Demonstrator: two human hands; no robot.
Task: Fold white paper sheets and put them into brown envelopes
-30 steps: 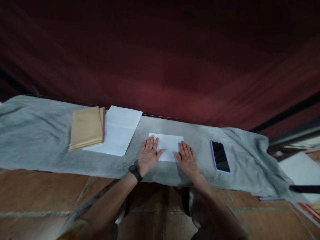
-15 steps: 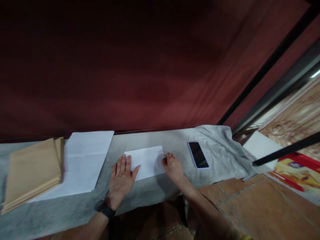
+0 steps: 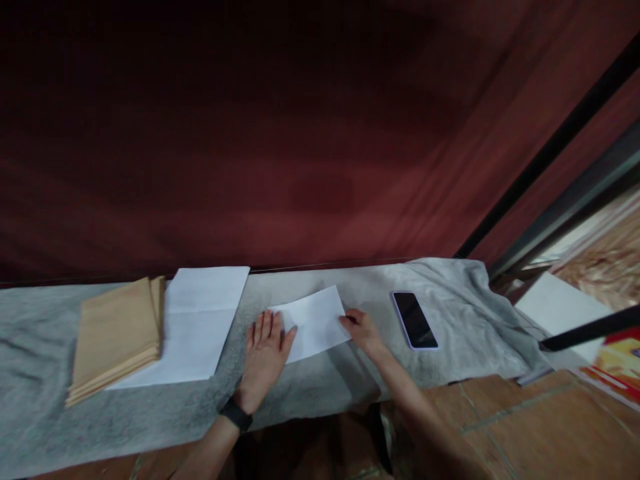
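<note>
A folded white sheet of paper [image 3: 315,323] lies on the grey cloth [image 3: 320,390] in front of me. My left hand [image 3: 264,357] rests flat on the cloth, fingers stretched out over the sheet's left end; a dark band circles that wrist. At the sheet's right edge, my right hand [image 3: 361,329] has its fingers curled and pinches the paper, whose right side is tilted up a little.
A black phone [image 3: 415,320] lies face up to the right. To the left are an unfolded white sheet [image 3: 193,320] and a stack of tan envelopes [image 3: 116,337]. A dark red curtain [image 3: 280,147] hangs behind. Tiled floor [image 3: 530,427] shows below.
My right hand went from lying flat on the folded sheet to pinching its right edge, and the sheet turned slightly. My left hand stayed flat. The camera swung to the right.
</note>
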